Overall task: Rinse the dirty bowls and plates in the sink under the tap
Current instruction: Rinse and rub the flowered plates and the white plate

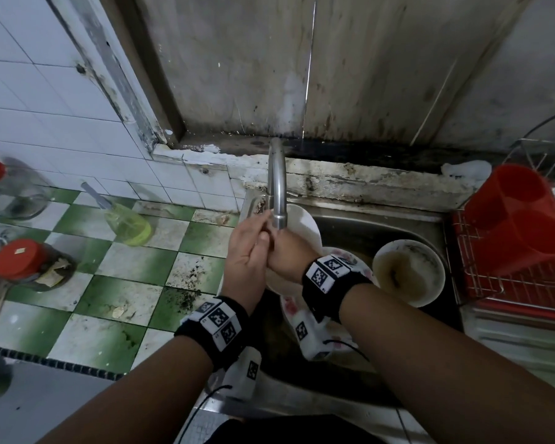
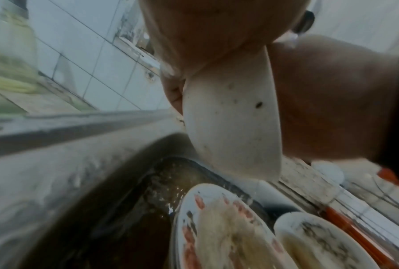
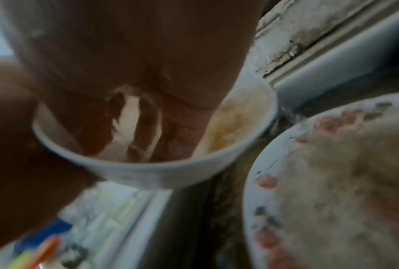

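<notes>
Under the steel tap point(image 1: 277, 187) I hold a white bowl point(image 1: 306, 227) tipped on its side over the sink point(image 1: 382, 222). My left hand point(image 1: 253, 248) grips it from the outside, thumb across the top. My right hand point(image 1: 285, 254) reaches in from the other side. The right wrist view shows the right hand's fingers point(image 3: 148, 120) stretched down against the bowl's point(image 3: 152, 171) yellow-smeared inside. In the left wrist view the bowl's speckled outer wall point(image 2: 230, 118) sits between my two hands. A red-flowered dirty plate point(image 1: 350, 261) lies below, and a second dirty bowl point(image 1: 409, 272) stands to its right.
A red rack with a red cutlery holder point(image 1: 513, 219) stands right of the sink. On the green-and-white tiled counter point(image 1: 125, 283) to the left are a yellow-green soap bottle point(image 1: 127, 224) and red-lidded jars point(image 1: 29, 261). Murky water lies in the basin point(image 2: 136, 209).
</notes>
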